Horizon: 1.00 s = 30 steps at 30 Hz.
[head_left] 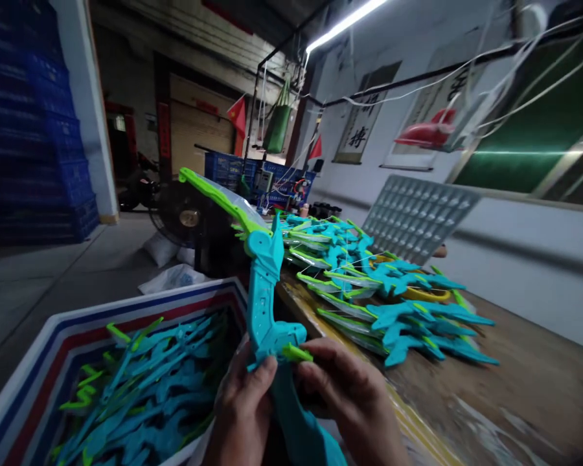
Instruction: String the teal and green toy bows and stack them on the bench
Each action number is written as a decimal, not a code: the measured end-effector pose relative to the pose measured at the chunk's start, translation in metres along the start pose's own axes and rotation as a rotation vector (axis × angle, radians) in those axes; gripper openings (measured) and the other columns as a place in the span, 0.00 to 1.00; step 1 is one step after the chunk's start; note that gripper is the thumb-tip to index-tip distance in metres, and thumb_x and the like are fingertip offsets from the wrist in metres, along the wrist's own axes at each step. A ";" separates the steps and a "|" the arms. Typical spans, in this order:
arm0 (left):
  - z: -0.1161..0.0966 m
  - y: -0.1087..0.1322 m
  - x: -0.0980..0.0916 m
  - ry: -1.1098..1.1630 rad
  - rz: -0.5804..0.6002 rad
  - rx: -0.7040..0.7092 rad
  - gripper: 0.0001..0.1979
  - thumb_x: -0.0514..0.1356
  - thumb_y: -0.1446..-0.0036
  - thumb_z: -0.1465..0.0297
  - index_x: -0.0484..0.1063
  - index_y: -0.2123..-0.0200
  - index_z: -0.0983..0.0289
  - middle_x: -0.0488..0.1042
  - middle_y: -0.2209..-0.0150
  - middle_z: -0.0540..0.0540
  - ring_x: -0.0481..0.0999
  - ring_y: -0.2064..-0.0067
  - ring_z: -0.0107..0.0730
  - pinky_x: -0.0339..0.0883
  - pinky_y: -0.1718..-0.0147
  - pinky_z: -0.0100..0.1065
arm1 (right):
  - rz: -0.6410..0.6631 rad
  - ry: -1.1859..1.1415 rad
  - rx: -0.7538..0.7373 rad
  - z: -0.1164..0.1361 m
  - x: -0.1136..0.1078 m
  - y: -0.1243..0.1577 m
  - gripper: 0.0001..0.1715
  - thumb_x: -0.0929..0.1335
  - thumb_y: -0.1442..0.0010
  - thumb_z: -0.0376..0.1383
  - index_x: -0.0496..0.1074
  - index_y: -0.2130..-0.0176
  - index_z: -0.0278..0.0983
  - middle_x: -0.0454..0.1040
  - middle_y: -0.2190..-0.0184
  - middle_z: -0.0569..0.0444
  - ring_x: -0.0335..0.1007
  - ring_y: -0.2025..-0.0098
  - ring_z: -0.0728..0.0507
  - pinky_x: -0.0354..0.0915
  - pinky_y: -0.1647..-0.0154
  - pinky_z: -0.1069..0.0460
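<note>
Upright before me is a toy bow [262, 304], with a turquoise plastic body and a lime-green limb [218, 197] reaching up and left from its top. My left hand [247, 401] grips the turquoise body near its middle, thumb pressed on its face. Between the thumb and fingertips of my right hand [352, 395] is a small lime-green plastic piece [297, 353], which touches the bow at its middle. The bow's lower part runs down between my hands and leaves the frame.
At left, a striped box [53, 343] holds many turquoise and green bow parts. On the wooden table [505, 375] at right lie piled toy bows [408, 317] around a yellow ring [430, 295]. A grey panel [418, 217] leans behind; a black fan [189, 217] stands beyond the box.
</note>
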State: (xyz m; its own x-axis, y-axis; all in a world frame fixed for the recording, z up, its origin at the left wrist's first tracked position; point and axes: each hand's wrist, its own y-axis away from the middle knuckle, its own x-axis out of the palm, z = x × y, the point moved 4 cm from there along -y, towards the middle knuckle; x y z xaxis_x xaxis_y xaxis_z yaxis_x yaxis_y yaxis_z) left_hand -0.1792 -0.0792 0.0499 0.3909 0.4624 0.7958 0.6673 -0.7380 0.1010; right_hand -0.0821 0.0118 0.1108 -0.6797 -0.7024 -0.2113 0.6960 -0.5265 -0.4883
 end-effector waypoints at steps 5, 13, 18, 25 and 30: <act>-0.007 -0.003 0.008 0.092 0.062 -0.028 0.26 0.75 0.53 0.64 0.78 0.49 0.60 0.84 0.57 0.61 0.79 0.46 0.58 0.73 0.45 0.50 | -0.006 0.037 -0.115 0.014 -0.009 -0.010 0.08 0.71 0.34 0.38 0.81 0.55 0.44 0.75 0.65 0.53 0.72 0.71 0.49 0.69 0.73 0.58; 0.000 -0.003 0.008 0.047 0.003 -0.024 0.41 0.75 0.53 0.64 0.65 0.36 0.57 0.84 0.55 0.61 0.81 0.49 0.55 0.76 0.48 0.47 | -0.041 0.103 -0.150 0.009 -0.006 -0.002 0.11 0.68 0.31 0.36 0.78 0.51 0.44 0.70 0.67 0.54 0.69 0.73 0.50 0.66 0.76 0.57; -0.002 0.000 0.012 -0.032 -0.007 -0.021 0.40 0.76 0.54 0.62 0.67 0.39 0.60 0.83 0.54 0.61 0.83 0.52 0.53 0.78 0.53 0.43 | -0.111 0.286 -0.238 0.015 -0.013 -0.005 0.05 0.69 0.33 0.33 0.76 0.56 0.41 0.71 0.70 0.57 0.69 0.73 0.50 0.66 0.73 0.57; -0.002 0.001 0.015 -0.081 -0.010 -0.010 0.34 0.77 0.57 0.63 0.71 0.47 0.61 0.84 0.56 0.59 0.83 0.53 0.51 0.79 0.58 0.37 | -0.150 0.454 -0.284 0.019 -0.012 -0.007 0.05 0.69 0.36 0.29 0.74 0.63 0.40 0.72 0.68 0.56 0.71 0.72 0.49 0.66 0.72 0.57; 0.002 0.001 0.007 -0.109 -0.044 -0.008 0.38 0.78 0.59 0.64 0.69 0.45 0.60 0.85 0.58 0.59 0.84 0.54 0.50 0.79 0.60 0.35 | -0.014 0.267 -0.063 0.014 -0.019 -0.009 0.24 0.73 0.38 0.39 0.69 0.43 0.41 0.74 0.52 0.50 0.73 0.63 0.45 0.70 0.65 0.54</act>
State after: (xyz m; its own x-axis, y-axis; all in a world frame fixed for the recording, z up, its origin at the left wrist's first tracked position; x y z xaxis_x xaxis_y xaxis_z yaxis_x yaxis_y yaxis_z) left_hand -0.1746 -0.0753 0.0545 0.4282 0.5446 0.7212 0.6801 -0.7197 0.1397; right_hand -0.0717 0.0232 0.1312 -0.7319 -0.5397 -0.4159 0.6760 -0.4988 -0.5423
